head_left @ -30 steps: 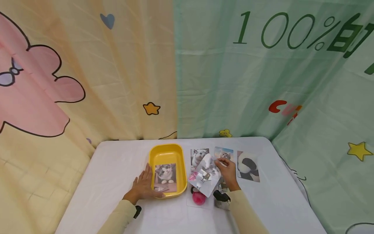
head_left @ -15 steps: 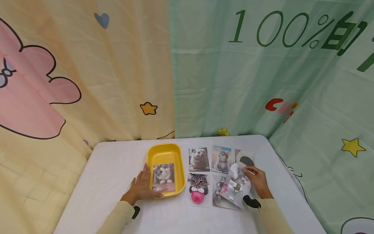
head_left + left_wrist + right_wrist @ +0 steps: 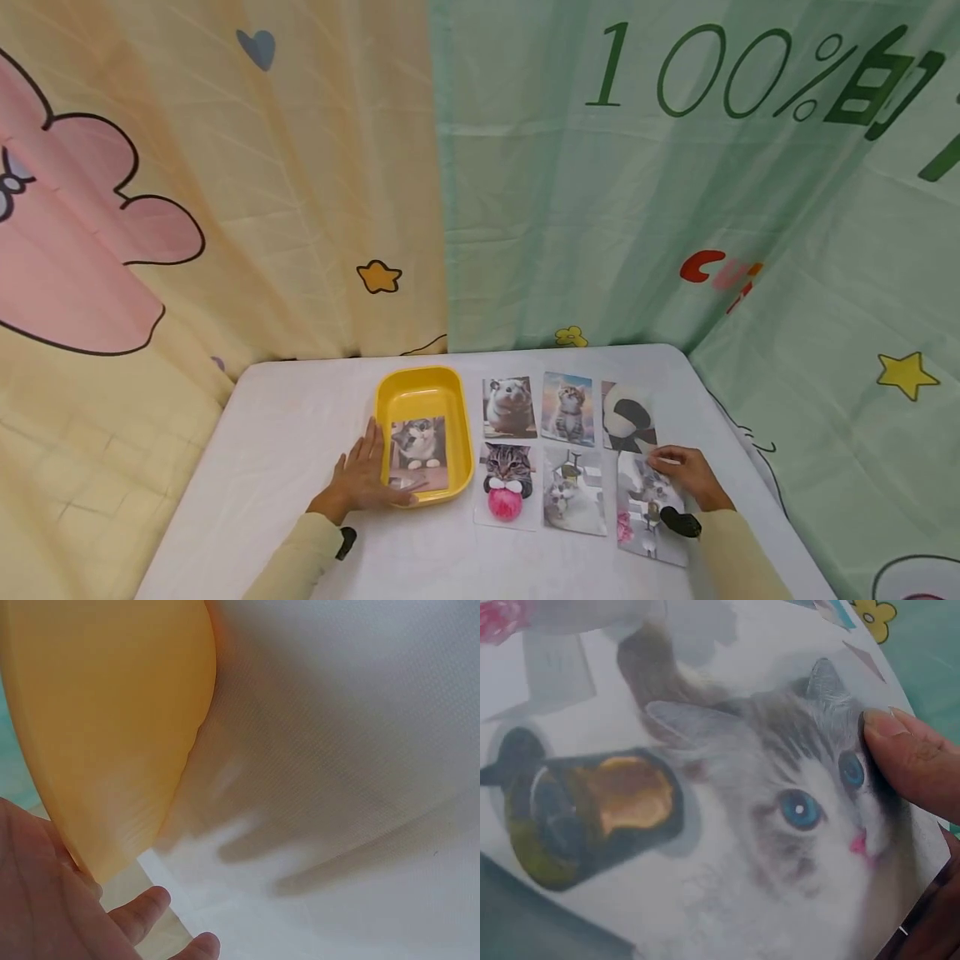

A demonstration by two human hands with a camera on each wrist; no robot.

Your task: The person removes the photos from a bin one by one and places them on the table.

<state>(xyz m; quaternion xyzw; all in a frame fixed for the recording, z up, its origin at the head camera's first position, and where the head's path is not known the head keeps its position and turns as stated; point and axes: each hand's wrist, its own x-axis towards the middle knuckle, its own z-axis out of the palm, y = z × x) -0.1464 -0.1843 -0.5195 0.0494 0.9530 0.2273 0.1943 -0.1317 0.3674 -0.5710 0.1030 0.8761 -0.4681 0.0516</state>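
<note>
From the head view, your left hand [image 3: 365, 478] is resting flat, fingers straight, against the near left side of the yellow tray [image 3: 390, 392], while your right hand [image 3: 686, 475] is pinching the blue-eyed cat photo [image 3: 647, 512] at the near right of the tabletop [image 3: 285, 433]. The left wrist view is showing relaxed fingers [image 3: 142, 911] beside the tray's wall. The right wrist view is showing a fingertip [image 3: 900, 750] pressing on the photo by the cat's eye.

Blue-eyed cat photo [image 3: 649, 507] flat on table, right end of front row.
</note>
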